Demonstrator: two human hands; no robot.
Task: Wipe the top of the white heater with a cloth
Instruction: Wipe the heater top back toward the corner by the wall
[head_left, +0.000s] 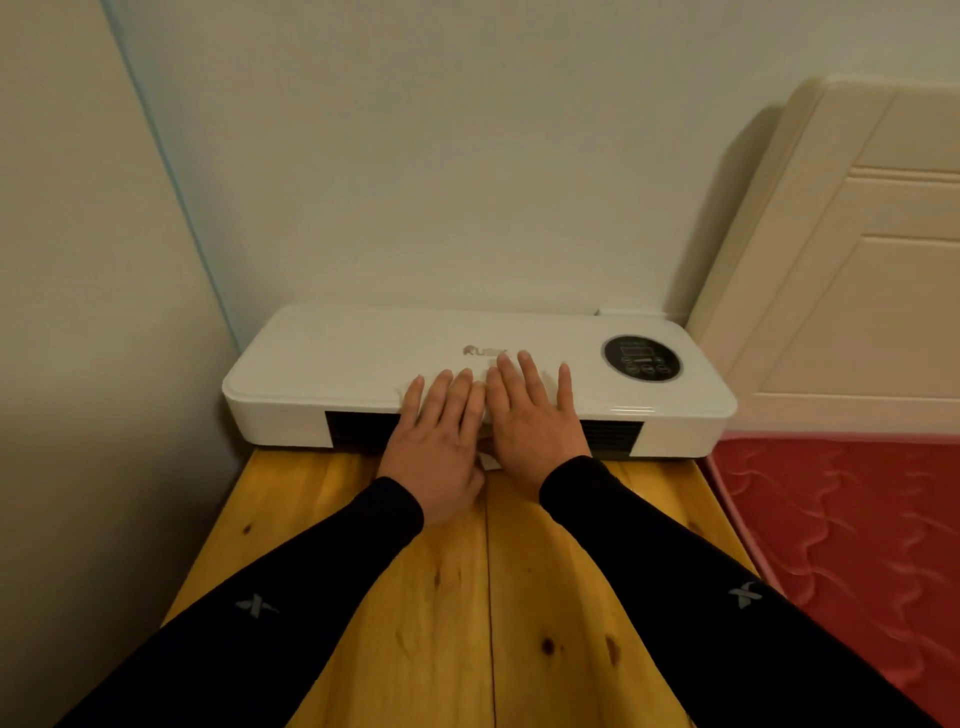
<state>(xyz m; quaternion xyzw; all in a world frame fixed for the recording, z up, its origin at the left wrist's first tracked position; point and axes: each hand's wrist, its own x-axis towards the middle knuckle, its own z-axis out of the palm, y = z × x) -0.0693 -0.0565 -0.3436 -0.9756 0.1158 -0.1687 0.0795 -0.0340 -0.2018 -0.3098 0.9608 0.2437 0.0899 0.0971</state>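
Fingers (448, 387) of both hands flat on cloth (485, 415) atop heater (337, 358).

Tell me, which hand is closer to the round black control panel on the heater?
The right hand. It lies flat on the heater nearer the panel at the right end, while the left hand rests beside it, toward the middle.

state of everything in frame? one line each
white heater: flat on the wooden table, against the wall
cloth: pressed on heater top, mostly hidden under the hands
left hand: flat, palm down on cloth
right hand: flat, palm down on cloth
control panel: unlit as far as visible
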